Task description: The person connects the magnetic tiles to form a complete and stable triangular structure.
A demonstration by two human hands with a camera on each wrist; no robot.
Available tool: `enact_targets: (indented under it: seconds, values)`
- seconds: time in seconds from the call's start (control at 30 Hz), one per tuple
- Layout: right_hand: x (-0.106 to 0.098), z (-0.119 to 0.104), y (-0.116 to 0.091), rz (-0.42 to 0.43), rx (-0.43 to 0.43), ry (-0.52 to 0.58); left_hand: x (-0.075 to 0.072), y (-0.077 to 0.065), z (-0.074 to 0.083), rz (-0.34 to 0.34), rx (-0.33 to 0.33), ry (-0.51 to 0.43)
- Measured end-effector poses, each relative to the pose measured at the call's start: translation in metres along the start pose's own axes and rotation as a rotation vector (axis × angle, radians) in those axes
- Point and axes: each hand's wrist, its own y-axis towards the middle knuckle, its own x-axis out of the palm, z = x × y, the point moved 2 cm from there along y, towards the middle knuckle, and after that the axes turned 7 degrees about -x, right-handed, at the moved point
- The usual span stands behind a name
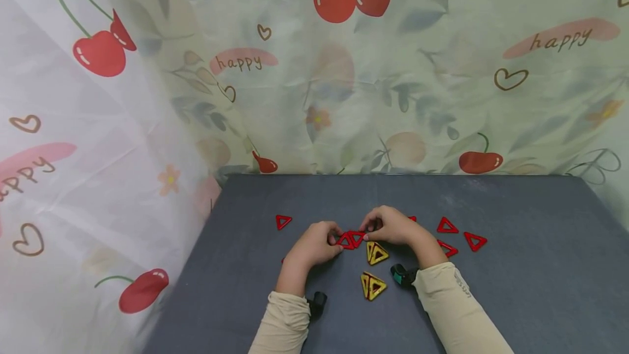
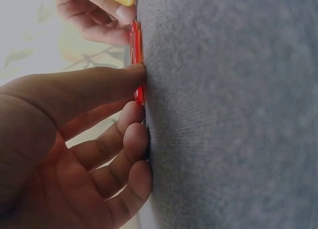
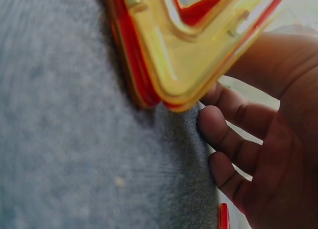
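In the head view, two hollow red triangle tiles lie edge to edge on the dark tabletop. My left hand (image 1: 314, 243) pinches the left red triangle tile (image 1: 346, 241) between thumb and fingers; the left wrist view shows its thumb pressed on the thin red edge (image 2: 136, 45). At the other end, my right hand (image 1: 395, 226) grips the right red triangle tile (image 1: 356, 239) with thumb and fingertips. Just below the hands sits a yellow triangle piece (image 1: 377, 254) with red showing under it. In the right wrist view, a yellow piece (image 3: 171, 75) hides the right thumb tip.
A second yellow triangle piece (image 1: 373, 287) lies nearer the front. Loose red triangles include one at left (image 1: 283, 222) and others at right, such as this red triangle (image 1: 475, 242); some are partly behind the right arm. A printed curtain (image 1: 373, 86) hangs behind the dark table (image 1: 521, 299).
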Motion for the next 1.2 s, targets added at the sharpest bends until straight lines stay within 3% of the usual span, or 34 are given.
enact_targets:
  seconds: [0.53, 0.8, 1.2]
  values:
    - [-0.002, -0.005, -0.003, -0.005, -0.029, 0.08, 0.001, 0.001, -0.001, 0.0, -0.002, 0.013]
    - [-0.001, -0.012, 0.0, 0.004, -0.101, 0.148, 0.001, 0.002, -0.002, -0.003, -0.004, 0.01]
    - [0.005, -0.019, 0.001, 0.002, -0.125, 0.188, -0.001, 0.001, -0.004, -0.009, 0.023, -0.013]
